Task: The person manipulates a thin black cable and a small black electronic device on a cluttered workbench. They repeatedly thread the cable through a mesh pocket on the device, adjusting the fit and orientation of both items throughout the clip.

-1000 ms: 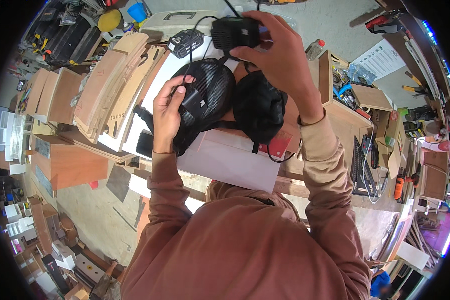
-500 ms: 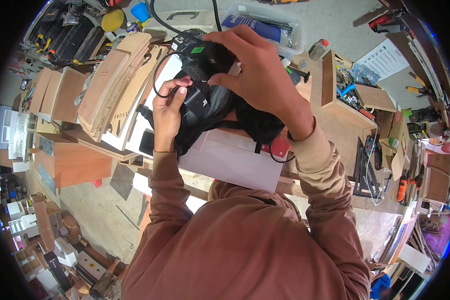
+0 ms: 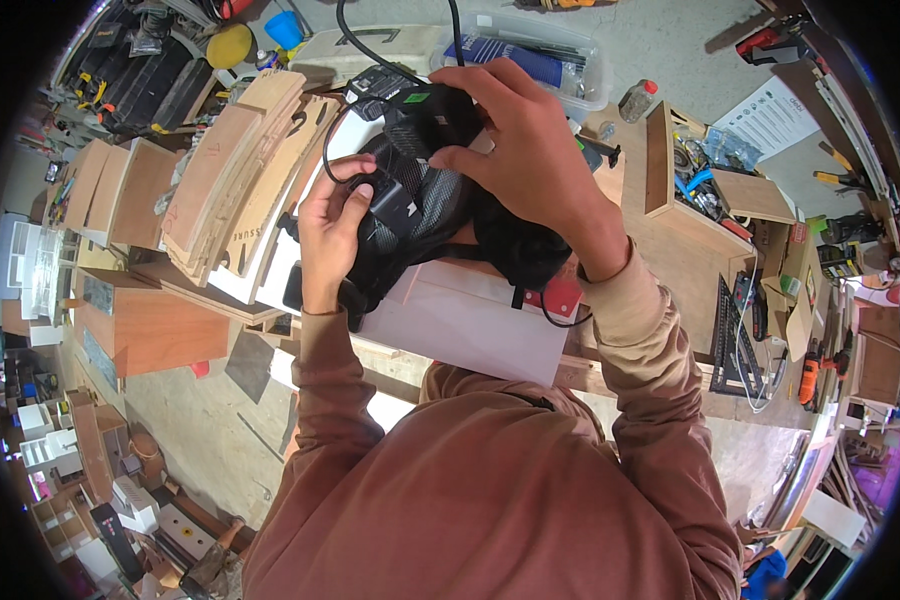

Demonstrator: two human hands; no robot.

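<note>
My right hand (image 3: 538, 150) is closed around a boxy black device (image 3: 425, 118) with a small green label, its thumb on the near side and its fingers over the top. Thick black cables rise beside the device toward the far edge. Just left and nearer, my left hand (image 3: 330, 238) pinches a small black block (image 3: 395, 208) with a white mark, the thumb lying on top. A thin black cord loops by that hand. Under both lies a black mesh-fabric bag (image 3: 442, 200) with straps, partly covered by my hands.
Stacked wooden boards (image 3: 235, 165) stand left of the bag. A pale panel (image 3: 470, 325) lies nearest me. Beyond is a clear plastic bin (image 3: 595, 75), with a lidded jar (image 3: 637, 100) beside it. To the right are a wooden tray (image 3: 660, 165) of small parts and a black metal square (image 3: 735, 345).
The black device has shifted slightly right in my right hand. My left hand stays on the small block, its wrist a little farther left and lower.
</note>
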